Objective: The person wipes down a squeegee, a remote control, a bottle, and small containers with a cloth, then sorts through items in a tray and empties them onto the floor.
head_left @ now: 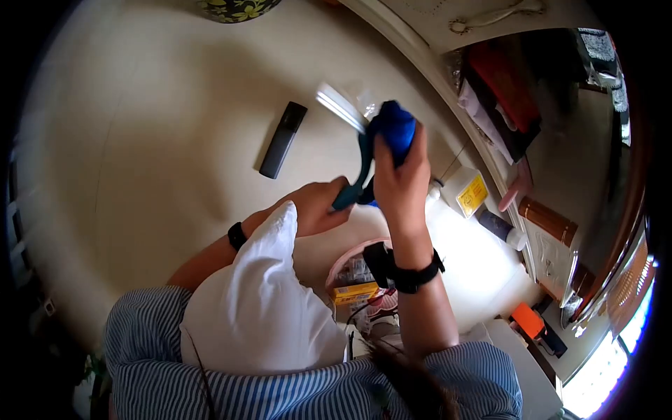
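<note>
One strap (pixel 365 165): my left hand (pixel 312 205), fingers closed on it.
Blue bundle (pixel 397 126): my right hand (pixel 404 175), fingers gripping it.
Remote (pixel 283 140): pale surface (pixel 157 150), left of the cabinet (pixel 437 31) edge.

Right hand (pixel 402 176) gripping, left hand (pixel 317 205) curled nearby, right forearm (pixel 428 313) stretched forward, left forearm (pixel 203 262) angled inward

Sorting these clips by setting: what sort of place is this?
Probably a room in someone's home: a white pillow, a pink basket and an ornate furniture handle suggest so.
</note>
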{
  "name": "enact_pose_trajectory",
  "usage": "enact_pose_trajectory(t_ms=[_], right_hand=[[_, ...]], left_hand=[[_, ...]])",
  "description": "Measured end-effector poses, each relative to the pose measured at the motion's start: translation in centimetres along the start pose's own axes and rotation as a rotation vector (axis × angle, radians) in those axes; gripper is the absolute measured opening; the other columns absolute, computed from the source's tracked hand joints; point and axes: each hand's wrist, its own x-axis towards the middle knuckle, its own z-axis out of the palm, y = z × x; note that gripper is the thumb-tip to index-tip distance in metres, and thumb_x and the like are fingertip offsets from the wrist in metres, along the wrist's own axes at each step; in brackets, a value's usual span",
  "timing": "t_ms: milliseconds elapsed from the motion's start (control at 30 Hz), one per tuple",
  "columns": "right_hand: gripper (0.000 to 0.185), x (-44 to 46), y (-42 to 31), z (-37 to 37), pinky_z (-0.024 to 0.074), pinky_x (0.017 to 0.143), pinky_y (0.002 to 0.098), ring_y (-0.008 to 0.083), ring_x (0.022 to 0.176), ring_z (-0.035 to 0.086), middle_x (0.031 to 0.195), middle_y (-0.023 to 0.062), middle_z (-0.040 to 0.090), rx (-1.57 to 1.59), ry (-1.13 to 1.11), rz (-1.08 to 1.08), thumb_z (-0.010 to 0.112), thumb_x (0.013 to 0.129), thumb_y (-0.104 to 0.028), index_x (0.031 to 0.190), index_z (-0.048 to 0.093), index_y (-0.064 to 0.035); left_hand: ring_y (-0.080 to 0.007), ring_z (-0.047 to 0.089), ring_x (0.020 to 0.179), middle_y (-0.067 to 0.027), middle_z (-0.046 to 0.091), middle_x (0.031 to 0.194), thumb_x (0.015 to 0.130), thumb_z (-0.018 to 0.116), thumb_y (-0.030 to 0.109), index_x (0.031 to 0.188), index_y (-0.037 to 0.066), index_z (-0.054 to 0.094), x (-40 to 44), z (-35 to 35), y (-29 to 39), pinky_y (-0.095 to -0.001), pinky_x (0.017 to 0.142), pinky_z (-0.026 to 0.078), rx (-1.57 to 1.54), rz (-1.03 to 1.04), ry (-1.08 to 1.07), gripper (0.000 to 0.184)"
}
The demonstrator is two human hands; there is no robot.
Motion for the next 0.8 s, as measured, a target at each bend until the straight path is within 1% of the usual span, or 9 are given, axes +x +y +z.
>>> enact_pose_trajectory(t_ms=[100,200,300,467,533,567,633,667,800], right_hand=[[0.03,1.3,0.1,-0.4,0.0499,0.07,0.0428,0.0403,0.076,0.063,0.09,0.0248,0.063,0.085,0.018,0.202,0.061,0.085,-0.013,0.111,0.051,-0.0013],[0.044,-2.0,-0.1,0.6,0.0424,0.098,0.0406,0.037,0.115,0.054,0.122,0.0235,0.056,0.306,-0.05,-0.308,0.058,0.076,-0.001,0.119,0.052,0.0003],[0.058,-5.1,0.0,1.6,0.026,0.111,0.0507,0.0354,0.132,0.04,0.139,0.0194,0.045,-0.206,-0.24,-0.584,0.058,0.062,0.003,0.12,0.055,-0.0004],[0.06,-2.1,0.9,0.6,0.0344,0.107,0.0451,0.0425,0.13,0.038,0.138,0.0248,0.042,-0.015,-0.014,-0.412,0.055,0.064,0.013,0.123,0.049,0.0034],[0.058,0.6,1.3,-0.4,0.036,0.105,0.0414,0.0414,0.131,0.038,0.144,0.0248,0.034,-0.074,0.239,-0.342,0.056,0.074,0.009,0.13,0.043,0.0021],[0.047,2.1,2.2,-1.0,0.0393,0.101,0.0373,0.0329,0.12,0.05,0.133,0.02,0.049,-0.169,0.357,-0.339,0.058,0.082,0.002,0.127,0.047,0.001],[0.024,3.2,4.3,-2.3,0.0445,0.087,0.0265,0.0101,0.092,0.055,0.095,0.0012,0.061,0.671,0.363,0.138,0.058,0.095,-0.017,0.114,0.054,-0.0047],[0.025,3.4,5.4,-3.6,0.0464,0.084,0.0267,0.01,0.093,0.056,0.1,0.0022,0.061,0.713,0.397,0.179,0.057,0.096,-0.023,0.114,0.054,-0.0065],[0.034,0.8,4.5,-5.2,0.0452,0.092,0.0297,0.0144,0.101,0.057,0.108,0.0056,0.06,0.728,0.424,0.221,0.056,0.096,-0.029,0.12,0.051,-0.0066]], left_hand=[[-0.0414,0.062,0.081,-0.0238,0.062,0.08,0.083,0.063,0.019,0.1,0.003,0.05,0.5,0.5,0.2,-0.0427,0.07,0.049,0.077,0.022,-0.024,0.027],[-0.0413,0.064,0.083,-0.0236,0.065,0.084,0.083,0.063,0.018,0.1,0.001,0.051,0.4,0.8,-0.4,-0.0444,0.072,0.05,-0.19,0.073,0.2,0.027],[-0.0361,0.066,0.083,-0.0214,0.066,0.086,0.083,0.063,0.019,0.104,0.002,0.053,0.4,2.1,1.4,-0.0406,0.07,0.051,-0.452,0.07,0.513,0.029],[-0.0351,0.067,0.076,-0.0228,0.066,0.085,0.083,0.065,0.021,0.107,-0.002,0.049,0.4,1.5,-1.2,-0.038,0.064,0.051,-0.222,0.117,0.117,0.037],[-0.0242,0.066,0.087,-0.0212,0.064,0.091,0.086,0.063,0.02,0.116,-0.002,0.047,-0.2,0.4,1.0,-0.0345,0.07,0.051,-0.251,0.015,0.023,0.04],[-0.0249,0.066,0.086,-0.0211,0.063,0.091,0.087,0.062,0.02,0.116,-0.002,0.048,-0.3,0.1,1.1,-0.0349,0.071,0.051,-0.179,0.008,0.08,0.039],[-0.0264,0.065,0.085,-0.0209,0.061,0.092,0.09,0.059,0.021,0.115,-0.002,0.048,-0.6,-0.7,0.8,-0.0356,0.071,0.05,-0.039,-0.01,0.198,0.036],[-0.0406,0.06,0.068,-0.0212,0.061,0.083,0.095,0.046,0.018,0.113,-0.005,0.047,-0.1,-0.3,-0.7,-0.0464,0.063,0.048,0.074,0.213,0.359,0.029],[-0.0357,0.058,0.074,-0.0194,0.058,0.095,0.097,0.049,0.023,0.115,0.002,0.051,0.6,-0.6,-0.2,-0.0405,0.068,0.047,-0.109,0.244,0.424,0.027]])
